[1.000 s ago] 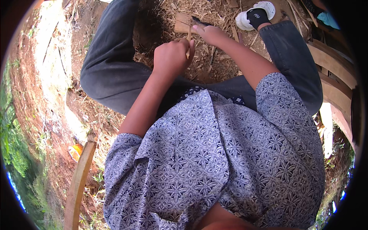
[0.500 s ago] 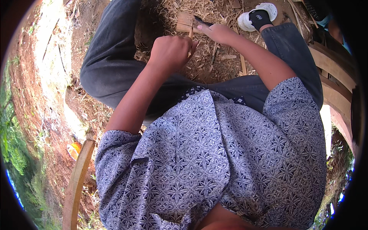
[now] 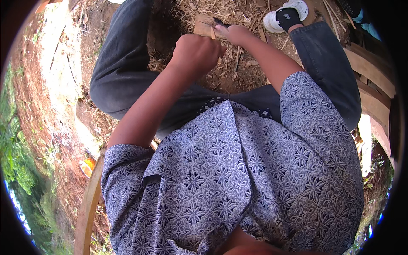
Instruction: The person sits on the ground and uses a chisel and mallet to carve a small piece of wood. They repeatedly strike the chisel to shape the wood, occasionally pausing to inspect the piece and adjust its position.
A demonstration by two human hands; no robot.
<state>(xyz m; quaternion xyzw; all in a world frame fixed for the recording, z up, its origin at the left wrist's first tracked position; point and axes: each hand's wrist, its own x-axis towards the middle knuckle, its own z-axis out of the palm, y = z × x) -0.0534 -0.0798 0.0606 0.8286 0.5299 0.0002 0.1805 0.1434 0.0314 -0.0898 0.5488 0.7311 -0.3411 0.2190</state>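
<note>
My left hand [image 3: 196,52] is closed around a thin pale wooden stick [image 3: 213,34], whose upper end shows above the knuckles. Beside it, my right hand [image 3: 234,34] grips a dark, narrow knife [image 3: 219,21], its outline partly covered by the fingers. The stick's tip and the knife meet over a light wooden block [image 3: 201,29] lying on the ground just beyond both hands. Whether the blade touches the stick is too small to tell.
Wood shavings [image 3: 229,9] litter the ground between my bent legs. A white shoe [image 3: 274,21] is at the far right. Curved wooden pieces [image 3: 369,63] stand along the right side, and another wooden beam [image 3: 89,204] is at the lower left. An orange object [image 3: 87,165] lies nearby.
My left hand has moved slightly right and turned, the stick with it. My right hand has shifted a little left and away from me, closer to the stick's tip.
</note>
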